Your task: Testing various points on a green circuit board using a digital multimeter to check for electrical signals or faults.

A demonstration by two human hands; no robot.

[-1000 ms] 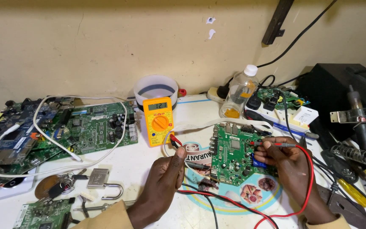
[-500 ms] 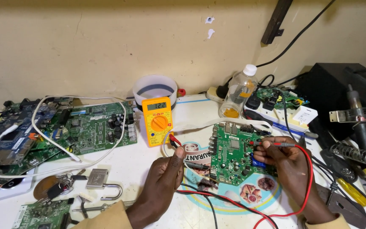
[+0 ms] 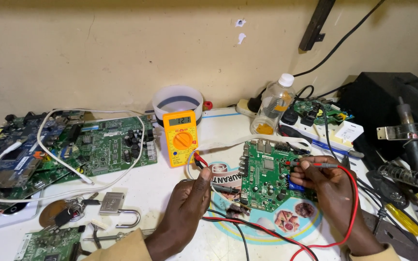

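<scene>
Hands (image 3: 189,198) (image 3: 322,181) flank circuit board (image 3: 267,176) edges — probes seemingly touching | clutter near.

Beside the matt green fibreglass circuit board (image 3: 267,176) studded with shiny solder and metal cans stands a yellow multimeter (image 3: 182,137) of smooth plastic. Left of that board lies a dull brushed-metal padlock (image 3: 117,209); behind it, a clear glossy plastic bottle (image 3: 273,106).

Two hands: left hand (image 3: 186,208), right hand (image 3: 326,181). Two probes: black probe (image 3: 224,188), red probe (image 3: 315,165). One yellow multimeter (image 3: 182,137). Five circuit boards: one under the hands (image 3: 267,176), one large green (image 3: 110,145), one blue (image 3: 13,154), one small at the near left edge (image 3: 49,244), one small beside the bottle (image 3: 318,110). One bottle (image 3: 273,107). One white bowl (image 3: 177,100). One padlock (image 3: 114,208). One yellow screwdriver (image 3: 402,218). One soldering iron (image 3: 414,145). One power strip (image 3: 315,126).
</scene>
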